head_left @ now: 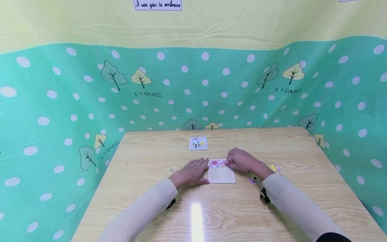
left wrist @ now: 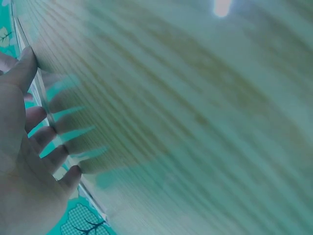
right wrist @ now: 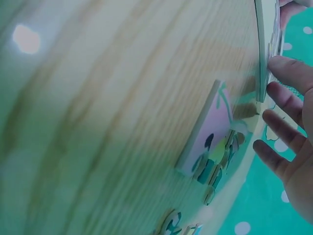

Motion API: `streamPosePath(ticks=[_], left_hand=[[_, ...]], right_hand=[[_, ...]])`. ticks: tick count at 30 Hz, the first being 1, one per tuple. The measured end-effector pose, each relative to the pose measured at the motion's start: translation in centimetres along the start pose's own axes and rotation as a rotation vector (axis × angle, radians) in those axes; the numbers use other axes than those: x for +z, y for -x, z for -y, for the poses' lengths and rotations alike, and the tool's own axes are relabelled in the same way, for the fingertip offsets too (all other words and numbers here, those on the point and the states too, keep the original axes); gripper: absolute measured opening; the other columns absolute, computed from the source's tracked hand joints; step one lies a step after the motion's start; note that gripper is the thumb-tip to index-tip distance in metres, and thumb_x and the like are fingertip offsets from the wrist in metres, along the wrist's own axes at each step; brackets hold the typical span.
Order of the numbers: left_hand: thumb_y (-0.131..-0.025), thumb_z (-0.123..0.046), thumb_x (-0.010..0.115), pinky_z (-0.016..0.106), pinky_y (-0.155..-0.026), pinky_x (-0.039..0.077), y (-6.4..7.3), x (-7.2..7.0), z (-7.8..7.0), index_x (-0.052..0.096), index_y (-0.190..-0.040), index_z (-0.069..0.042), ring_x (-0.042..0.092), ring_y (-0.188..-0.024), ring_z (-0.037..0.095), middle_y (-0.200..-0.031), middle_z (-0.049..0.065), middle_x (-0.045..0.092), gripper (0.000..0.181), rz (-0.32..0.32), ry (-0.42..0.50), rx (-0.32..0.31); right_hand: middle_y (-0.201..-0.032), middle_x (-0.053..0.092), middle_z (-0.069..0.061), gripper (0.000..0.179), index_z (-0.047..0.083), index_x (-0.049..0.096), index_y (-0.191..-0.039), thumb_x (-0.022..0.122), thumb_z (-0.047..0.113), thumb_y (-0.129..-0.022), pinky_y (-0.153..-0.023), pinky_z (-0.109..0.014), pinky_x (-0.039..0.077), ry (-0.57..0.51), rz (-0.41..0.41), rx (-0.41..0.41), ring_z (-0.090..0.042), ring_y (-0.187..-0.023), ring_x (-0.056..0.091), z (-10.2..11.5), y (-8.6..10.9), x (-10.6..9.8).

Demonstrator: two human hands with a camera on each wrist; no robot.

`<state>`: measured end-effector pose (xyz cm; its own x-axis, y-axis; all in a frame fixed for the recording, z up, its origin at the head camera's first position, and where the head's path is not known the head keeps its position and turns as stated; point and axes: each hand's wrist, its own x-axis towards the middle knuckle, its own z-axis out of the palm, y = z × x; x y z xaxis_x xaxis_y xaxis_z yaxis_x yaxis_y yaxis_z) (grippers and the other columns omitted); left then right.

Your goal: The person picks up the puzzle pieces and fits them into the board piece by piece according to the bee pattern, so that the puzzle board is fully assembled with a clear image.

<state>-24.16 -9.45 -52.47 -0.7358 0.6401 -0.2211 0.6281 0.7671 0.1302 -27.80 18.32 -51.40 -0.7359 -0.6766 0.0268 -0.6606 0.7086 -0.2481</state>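
While my L hand, fingers spread, lines the edge of the tray, my R hand has fingertips at its top pcs (pinch or press, can't tell remotely). Loose pcs sit right of R's fingers; card beyond L's fingertips.

The puzzle tray on the tan, wood-grained table is white. Behind the table, the curtain is white-dotted teal under pale yellow.
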Motion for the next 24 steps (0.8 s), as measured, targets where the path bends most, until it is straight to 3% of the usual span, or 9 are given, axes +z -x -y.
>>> streamPosePath(ticks=[6, 15, 24], left_hand=[[-0.094, -0.064, 0.060, 0.048, -0.125, 0.034, 0.0, 0.1, 0.1, 0.052, -0.146, -0.018, 0.031, -0.155, 0.028, -0.168, 0.008, 0.031, 0.070, -0.007, 0.006, 0.007], [-0.093, -0.066, 0.059, 0.048, -0.125, 0.033, -0.2, 0.5, 0.2, 0.051, -0.147, -0.018, 0.030, -0.155, 0.028, -0.168, 0.008, 0.030, 0.072, -0.006, 0.002, 0.006], [-0.094, -0.065, 0.059, 0.048, -0.125, 0.033, -0.1, 0.4, 0.3, 0.052, -0.146, -0.018, 0.030, -0.155, 0.028, -0.168, 0.008, 0.029, 0.070, -0.008, 0.004, 0.008]], right_hand=[[-0.100, 0.072, 0.004, 0.008, 0.019, 0.080, -0.097, 0.074, 0.019, -0.092, -0.097, -0.044, 0.056, -0.014, 0.012, -0.014, -0.020, -0.101, 0.065, 0.1, 0.2, -0.1], [-0.109, 0.073, 0.002, 0.018, 0.016, 0.078, -0.112, 0.071, 0.018, -0.095, -0.102, -0.048, 0.054, -0.120, -0.010, 0.042, -0.023, -0.110, 0.064, -0.7, 1.4, -0.1], [-0.113, 0.073, -0.003, 0.024, 0.010, 0.075, -0.118, 0.071, 0.014, -0.095, -0.102, -0.050, 0.054, -0.133, -0.001, 0.089, -0.028, -0.112, 0.064, -1.5, 2.8, -1.0]])
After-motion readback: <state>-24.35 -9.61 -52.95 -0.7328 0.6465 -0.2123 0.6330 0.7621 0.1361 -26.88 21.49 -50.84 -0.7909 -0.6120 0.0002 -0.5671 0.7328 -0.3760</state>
